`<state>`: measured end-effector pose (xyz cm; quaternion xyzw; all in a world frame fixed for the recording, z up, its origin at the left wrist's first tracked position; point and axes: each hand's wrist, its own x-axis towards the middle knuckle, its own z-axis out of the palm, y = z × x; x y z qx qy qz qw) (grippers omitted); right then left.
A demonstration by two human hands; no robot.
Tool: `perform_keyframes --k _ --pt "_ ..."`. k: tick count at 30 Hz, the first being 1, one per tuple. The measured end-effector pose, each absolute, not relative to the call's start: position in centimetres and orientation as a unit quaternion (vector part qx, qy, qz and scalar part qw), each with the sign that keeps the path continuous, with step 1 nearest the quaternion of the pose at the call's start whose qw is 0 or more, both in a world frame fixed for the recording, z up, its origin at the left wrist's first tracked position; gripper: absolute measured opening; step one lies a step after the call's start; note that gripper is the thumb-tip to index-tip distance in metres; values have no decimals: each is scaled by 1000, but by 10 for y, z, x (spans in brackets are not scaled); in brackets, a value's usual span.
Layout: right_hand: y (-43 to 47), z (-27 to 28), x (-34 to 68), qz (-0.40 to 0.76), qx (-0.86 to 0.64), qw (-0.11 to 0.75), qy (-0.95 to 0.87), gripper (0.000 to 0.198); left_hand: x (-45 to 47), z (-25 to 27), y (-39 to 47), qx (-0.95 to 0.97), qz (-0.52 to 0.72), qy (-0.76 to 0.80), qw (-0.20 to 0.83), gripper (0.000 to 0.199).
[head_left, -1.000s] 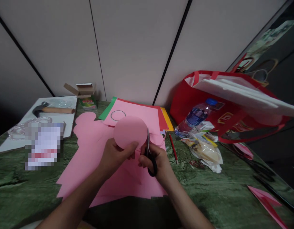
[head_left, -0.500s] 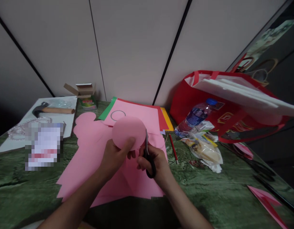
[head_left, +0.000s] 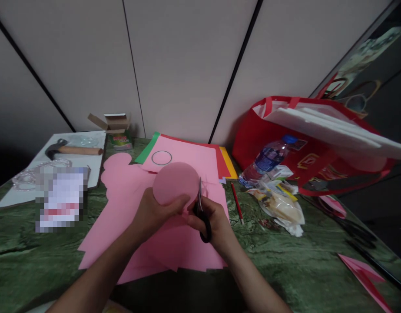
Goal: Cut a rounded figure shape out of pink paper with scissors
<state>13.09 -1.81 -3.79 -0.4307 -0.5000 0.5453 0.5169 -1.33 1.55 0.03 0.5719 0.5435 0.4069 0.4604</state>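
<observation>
Paper circle (head_left: pixel 174 182): pink, held above the pink sheets (head_left: pixel 117 213), right edge at the scissors (head_left: pixel 203 215).
Left hand (head_left: pixel 157 213): thumb on top, fingers beneath, pinching the circle's lower edge.
Right hand (head_left: pixel 215 221): fingers curled around the scissors' handles; blade opening hard to confirm.
Pencil (head_left: pixel 236 202): red, on the green table (head_left: pixel 304 269), just right of the sheets.
Bottle (head_left: pixel 267 158): blue-capped, before the red bag (head_left: pixel 249 134).
Hammer (head_left: pixel 78 150): on the white board (head_left: pixel 94 167), far left.

Left grip (head_left: pixel 157 211) pinched; right grip (head_left: pixel 216 221) curled nearby.
</observation>
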Motion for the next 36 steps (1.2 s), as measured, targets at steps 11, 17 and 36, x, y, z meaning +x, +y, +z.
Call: perform_keyframes --k 11,17,36 --pt "-16 -35 133 554 -408 507 -520 31 -11 3 15 584 383 538 473 23" --pt "-17 -34 132 544 -412 520 -514 33 -11 2 16 579 391 541 468 23" --pt "-18 -37 131 539 -444 515 -496 29 -12 0 17 575 396 541 469 26"
